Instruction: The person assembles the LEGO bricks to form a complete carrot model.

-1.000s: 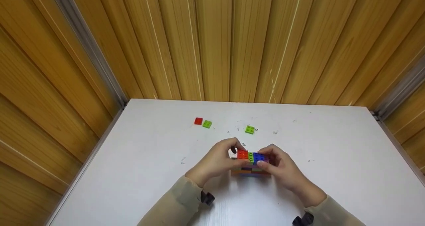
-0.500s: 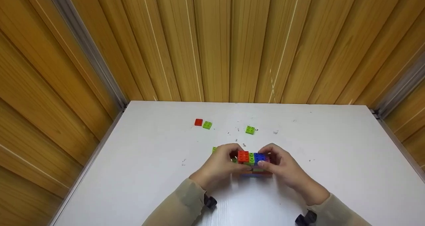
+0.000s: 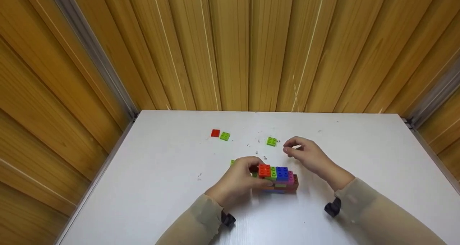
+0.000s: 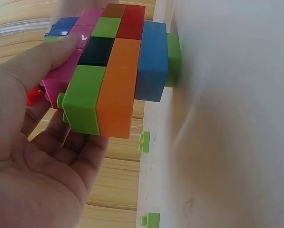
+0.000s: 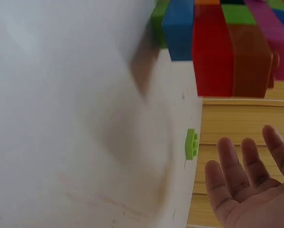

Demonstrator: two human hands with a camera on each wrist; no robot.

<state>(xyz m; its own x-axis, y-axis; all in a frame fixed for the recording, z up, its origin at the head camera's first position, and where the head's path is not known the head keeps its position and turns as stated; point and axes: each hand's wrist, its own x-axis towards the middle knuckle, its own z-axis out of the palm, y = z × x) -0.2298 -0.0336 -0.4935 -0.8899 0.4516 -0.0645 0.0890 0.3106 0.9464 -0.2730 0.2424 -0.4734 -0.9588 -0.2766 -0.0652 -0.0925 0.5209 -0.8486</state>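
Observation:
My left hand (image 3: 239, 176) grips a stepped stack of toy building bricks (image 3: 282, 184) by its left end. In the left wrist view the thumb lies along a pink brick (image 4: 61, 71), with the fingers on the far side. Layers of blue, orange, red, brown and green show there, with a small green brick (image 4: 173, 59) at the bottom. A red, a green and a blue brick (image 3: 282, 173) form the top. My right hand (image 3: 311, 157) is off the stack, its fingers loosely bent around nothing. Nearest to it lies a loose green brick (image 3: 271, 141).
Farther back on the white table (image 3: 161, 158) lie a flat red brick (image 3: 215, 133) and a green brick (image 3: 225, 136), side by side. Another bit of green (image 3: 232, 162) peeks out behind my left hand. Wood-patterned panels (image 3: 230, 50) rise behind the table's far edge.
My right hand has let go of the stack's right end and moved up and right, near the loose green brick. My left hand shifted its grip lower on the stack earlier and keeps it.

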